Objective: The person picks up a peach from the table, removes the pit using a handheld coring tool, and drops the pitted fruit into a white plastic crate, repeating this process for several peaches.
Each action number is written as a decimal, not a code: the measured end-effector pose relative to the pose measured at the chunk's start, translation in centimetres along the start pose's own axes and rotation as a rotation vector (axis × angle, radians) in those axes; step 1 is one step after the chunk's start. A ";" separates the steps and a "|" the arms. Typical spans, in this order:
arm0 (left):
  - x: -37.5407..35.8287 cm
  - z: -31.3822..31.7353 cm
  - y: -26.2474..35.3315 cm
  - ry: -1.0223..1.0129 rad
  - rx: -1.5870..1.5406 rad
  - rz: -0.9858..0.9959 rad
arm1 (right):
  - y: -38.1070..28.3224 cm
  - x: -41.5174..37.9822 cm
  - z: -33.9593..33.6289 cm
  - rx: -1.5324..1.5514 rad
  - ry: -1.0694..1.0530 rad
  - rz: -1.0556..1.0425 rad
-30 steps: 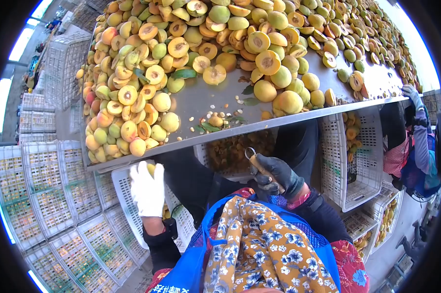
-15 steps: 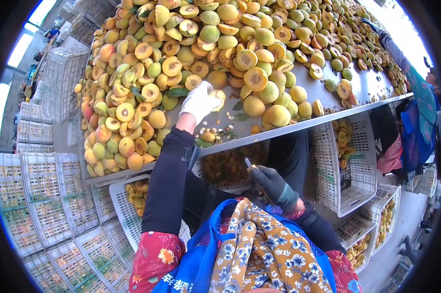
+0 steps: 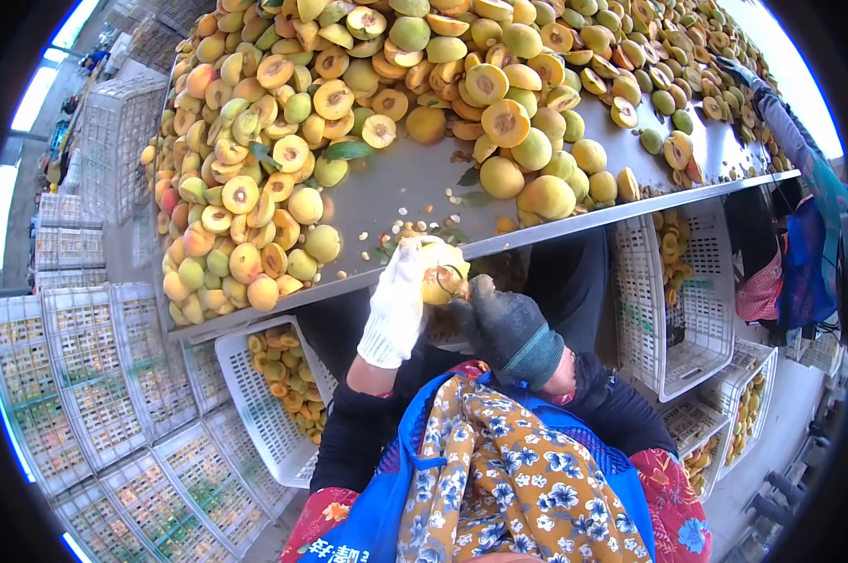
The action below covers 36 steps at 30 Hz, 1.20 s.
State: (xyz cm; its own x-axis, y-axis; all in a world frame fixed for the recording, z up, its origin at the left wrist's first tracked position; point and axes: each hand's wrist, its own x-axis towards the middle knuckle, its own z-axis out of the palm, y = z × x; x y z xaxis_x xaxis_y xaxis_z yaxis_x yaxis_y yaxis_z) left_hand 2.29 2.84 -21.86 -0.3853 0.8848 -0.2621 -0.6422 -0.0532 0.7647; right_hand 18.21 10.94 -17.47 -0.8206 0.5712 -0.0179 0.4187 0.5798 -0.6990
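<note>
My left hand [image 3: 396, 305], in a white knit glove, is closed around a yellow peach half [image 3: 437, 255] just in front of the metal table's near edge. My right hand [image 3: 504, 328], in a dark glove with a green cuff, meets it from the right, fingers wrapped round a small pitting tool. The tool's thin curved blade [image 3: 453, 275] shows against the peach; its handle is hidden by my fingers. Beyond my hands, the metal table [image 3: 386, 192] bears a large heap of halved and whole yellow peaches [image 3: 255, 188], with pale pit bits and leaves scattered nearby.
A white crate [image 3: 255, 422] with peach pieces stands below the table at left, another crate [image 3: 668, 347] at right. Stacked crates [image 3: 95, 375] fill the left side. At the far right, another person's sleeved arm [image 3: 790, 122] reaches over the table.
My left hand has drawn a peach half from the table back towards my body. My right hand has risen leftwards with the tool, and the two hands now meet at the peach.
</note>
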 end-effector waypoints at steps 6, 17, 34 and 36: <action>-2.4 3.5 1.1 0.246 0.733 0.132 | -0.6 -0.8 0.3 0.025 -0.067 0.073; -3.4 5.3 0.0 0.359 0.891 0.241 | 1.3 -1.4 0.6 0.289 -0.161 -0.140; -4.1 6.2 -0.7 0.470 0.929 0.260 | 0.2 -1.8 0.0 0.225 -0.263 -0.043; -4.1 6.0 -1.0 0.482 0.936 0.312 | 1.0 -1.8 -0.1 0.464 -0.301 -0.068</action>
State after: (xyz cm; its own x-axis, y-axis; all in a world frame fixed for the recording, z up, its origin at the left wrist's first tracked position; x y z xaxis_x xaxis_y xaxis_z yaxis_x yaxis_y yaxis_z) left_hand 8.51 2.03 -17.99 -0.7930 0.6086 -0.0262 0.2072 0.3098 0.9279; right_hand 20.13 10.57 -18.12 -0.9433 0.3106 -0.1172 0.2011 0.2538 -0.9461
